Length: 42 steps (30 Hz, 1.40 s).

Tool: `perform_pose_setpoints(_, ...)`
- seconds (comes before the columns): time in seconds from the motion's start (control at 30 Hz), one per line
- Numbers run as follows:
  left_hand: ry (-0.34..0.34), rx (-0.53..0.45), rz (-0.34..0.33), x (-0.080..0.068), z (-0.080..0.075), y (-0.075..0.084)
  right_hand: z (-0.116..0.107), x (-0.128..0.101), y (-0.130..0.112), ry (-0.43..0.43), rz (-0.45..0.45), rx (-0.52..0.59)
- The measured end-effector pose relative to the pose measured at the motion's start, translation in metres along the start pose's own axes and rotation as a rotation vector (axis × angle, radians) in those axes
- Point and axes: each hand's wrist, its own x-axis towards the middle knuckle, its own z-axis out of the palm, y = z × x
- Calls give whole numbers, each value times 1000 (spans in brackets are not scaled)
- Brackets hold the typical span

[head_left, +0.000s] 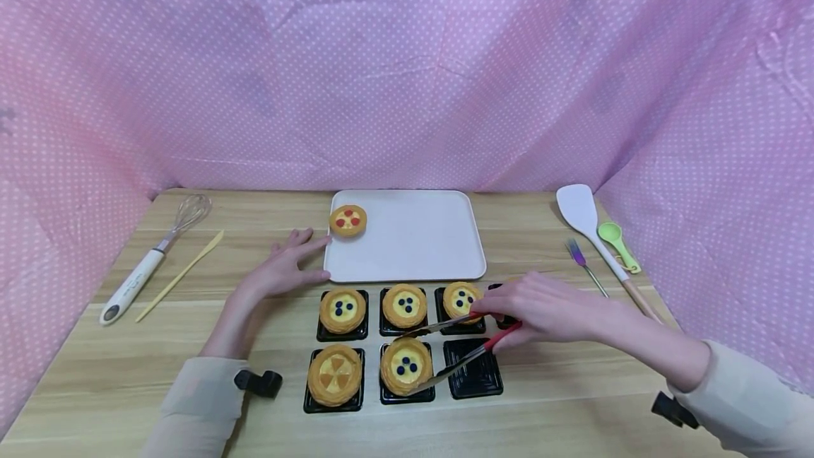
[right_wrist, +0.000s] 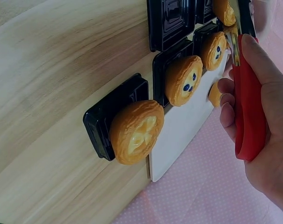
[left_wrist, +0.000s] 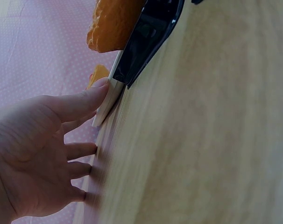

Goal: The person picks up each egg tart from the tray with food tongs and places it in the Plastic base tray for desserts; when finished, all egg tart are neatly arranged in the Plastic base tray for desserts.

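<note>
Step in hand, as I judge it: picking tarts out of their black cases with tongs and setting them on the white tray [head_left: 439,260].

Right hand [head_left: 547,309] is curled round the red-handled tongs [head_left: 467,345]. The tong arms stand narrowly apart and straddle the blueberry tart [head_left: 405,365], which sits in the front-row middle case. I cannot tell whether the tips already press its crust.

Left hand [head_left: 282,271] lies flat on the surface, fingers straight and spread. Its thumb touches the near left corner of the tray; it holds nothing.

One tart with red dots [head_left: 347,220] lies in the tray's far left corner. An empty black case [head_left: 473,367] sits just right of the blueberry tart.

Next move, my reading: close the tongs gently on the crust, lift straight up clear of the case, carry to the tray beside the red-dotted tart. Squeezing too hard could pop the tart sideways out of the tongs.
</note>
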Motion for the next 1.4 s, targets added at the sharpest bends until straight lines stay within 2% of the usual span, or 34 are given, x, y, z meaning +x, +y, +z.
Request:
perform_pose_setpoints(0.8,-5,-1,-7,-1,-1,2,7,-1,1,-34,20,-2)
perform_pose_setpoints(1.4,10,5,4,-2,0,0,11,-2,2,-8,-2,10)
